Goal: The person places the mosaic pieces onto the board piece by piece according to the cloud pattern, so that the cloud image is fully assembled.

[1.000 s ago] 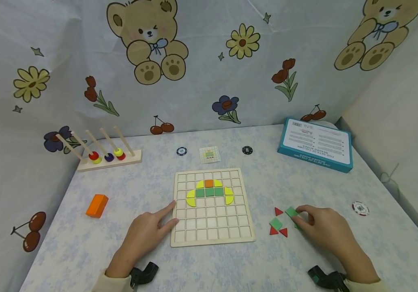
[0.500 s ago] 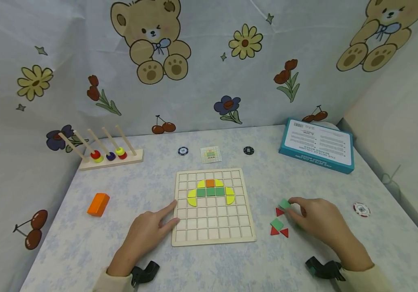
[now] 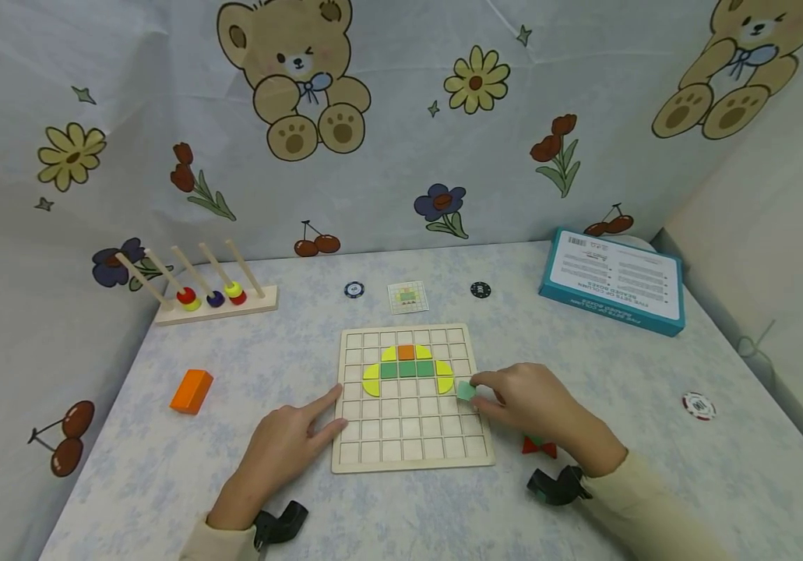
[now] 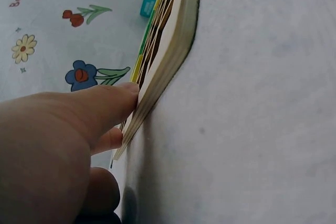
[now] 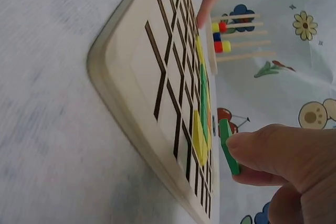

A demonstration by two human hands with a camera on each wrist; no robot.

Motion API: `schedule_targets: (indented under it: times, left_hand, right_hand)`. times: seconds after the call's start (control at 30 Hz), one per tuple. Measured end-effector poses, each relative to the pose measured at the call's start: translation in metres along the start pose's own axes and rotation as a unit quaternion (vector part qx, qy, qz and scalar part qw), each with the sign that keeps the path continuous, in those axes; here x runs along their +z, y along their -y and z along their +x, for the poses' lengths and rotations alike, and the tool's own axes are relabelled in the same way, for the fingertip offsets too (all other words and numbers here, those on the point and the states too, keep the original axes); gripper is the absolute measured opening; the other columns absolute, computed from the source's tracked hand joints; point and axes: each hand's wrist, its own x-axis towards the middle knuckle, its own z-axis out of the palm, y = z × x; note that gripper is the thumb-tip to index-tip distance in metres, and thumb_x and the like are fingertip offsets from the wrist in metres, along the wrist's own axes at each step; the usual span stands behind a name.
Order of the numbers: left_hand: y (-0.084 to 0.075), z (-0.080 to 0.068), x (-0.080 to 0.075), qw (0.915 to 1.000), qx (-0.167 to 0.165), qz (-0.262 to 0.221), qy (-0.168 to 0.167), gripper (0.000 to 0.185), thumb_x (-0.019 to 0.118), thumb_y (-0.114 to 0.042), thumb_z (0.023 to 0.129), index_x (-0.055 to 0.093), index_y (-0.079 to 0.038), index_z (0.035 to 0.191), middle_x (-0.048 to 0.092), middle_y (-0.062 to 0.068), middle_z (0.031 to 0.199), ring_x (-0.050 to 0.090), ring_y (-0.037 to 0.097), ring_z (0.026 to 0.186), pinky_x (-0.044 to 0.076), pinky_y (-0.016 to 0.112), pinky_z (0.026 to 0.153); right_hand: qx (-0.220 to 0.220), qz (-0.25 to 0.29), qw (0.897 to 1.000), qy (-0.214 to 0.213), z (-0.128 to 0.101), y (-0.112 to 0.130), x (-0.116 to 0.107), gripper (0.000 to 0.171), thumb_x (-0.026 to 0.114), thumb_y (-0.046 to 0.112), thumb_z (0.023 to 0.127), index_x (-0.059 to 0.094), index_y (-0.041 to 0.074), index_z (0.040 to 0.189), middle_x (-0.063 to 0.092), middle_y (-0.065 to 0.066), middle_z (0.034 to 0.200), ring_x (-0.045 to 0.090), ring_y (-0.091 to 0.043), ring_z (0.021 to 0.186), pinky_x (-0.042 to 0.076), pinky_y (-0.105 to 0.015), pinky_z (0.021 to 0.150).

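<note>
A wooden grid board [image 3: 411,453] lies in the middle of the table, with yellow quarter-round pieces [image 3: 371,380], green squares [image 3: 406,369] and one orange square [image 3: 406,352] set in its upper cells. My left hand [image 3: 282,442] rests thumb and index finger against the board's left edge; in the left wrist view the thumb [image 4: 113,100] touches the rim. Over the board's right side, my right hand [image 3: 530,397] pinches a green square tile [image 5: 230,148] between thumb and fingers. The right wrist view shows that tile raised above the grid.
Red triangles [image 3: 544,449] lie partly hidden under the right forearm. Behind the board are a small pattern card [image 3: 408,297] and two chips. A peg stand with beads [image 3: 219,306], an orange block [image 3: 191,392], a teal box [image 3: 611,280] and another chip [image 3: 699,406] stand around it.
My right hand has picked up a green square tile from the loose pieces and carried it left to the board's right side. The left hand stays at the board's left edge.
</note>
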Motion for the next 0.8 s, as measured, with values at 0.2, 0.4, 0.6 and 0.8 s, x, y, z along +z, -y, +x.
schedule_targets:
  times: [0.2, 0.4, 0.6, 0.8]
  left_hand:
    - [0.001, 0.001, 0.001, 1.0, 0.004, -0.003, -0.002, 0.06, 0.07, -0.051, 0.095, 0.057, -0.026, 0.148, 0.035, -0.01, 0.047, 0.025, 0.008, 0.044, 0.023, 0.027, 0.049]
    - [0.003, 0.001, 0.002, 1.0, 0.008, -0.004, -0.002, 0.06, 0.069, -0.052, 0.095, 0.057, -0.026, 0.148, 0.031, -0.012, 0.047, 0.022, 0.006, 0.045, 0.022, 0.027, 0.049]
    - [0.004, 0.0, 0.001, 0.9999, 0.009, -0.006, -0.006, 0.06, 0.07, -0.051, 0.095, 0.057, -0.026, 0.148, 0.032, -0.012, 0.047, 0.022, 0.006, 0.045, 0.022, 0.027, 0.049]
    - [0.003, 0.001, 0.0, 0.9999, 0.004, -0.011, 0.002, 0.06, 0.069, -0.052, 0.095, 0.056, -0.027, 0.148, 0.033, -0.011, 0.046, 0.022, 0.007, 0.044, 0.023, 0.027, 0.049]
  right_hand:
    - [-0.034, 0.009, 0.999, 0.005, 0.026, 0.004, 0.016, 0.02, 0.077, 0.024, 0.091, 0.079, 0.011, 0.106, 0.047, 0.016, 0.054, 0.033, 0.001, 0.05, 0.03, -0.021, 0.048]
    - [-0.052, 0.007, 0.999, 0.003, 0.038, 0.008, 0.027, 0.021, 0.076, 0.023, 0.092, 0.079, 0.011, 0.108, 0.071, 0.007, 0.074, 0.043, 0.002, 0.054, 0.037, -0.021, 0.051]
    - [-0.069, -0.003, 0.998, -0.002, 0.045, 0.012, 0.032, 0.022, 0.075, 0.025, 0.094, 0.079, 0.011, 0.11, 0.076, 0.002, 0.083, 0.049, 0.003, 0.058, 0.041, -0.021, 0.054]
    - [-0.07, -0.003, 0.998, -0.007, 0.046, 0.012, 0.034, 0.02, 0.074, 0.023, 0.095, 0.08, 0.012, 0.111, 0.077, 0.001, 0.085, 0.049, 0.003, 0.056, 0.04, -0.02, 0.054]
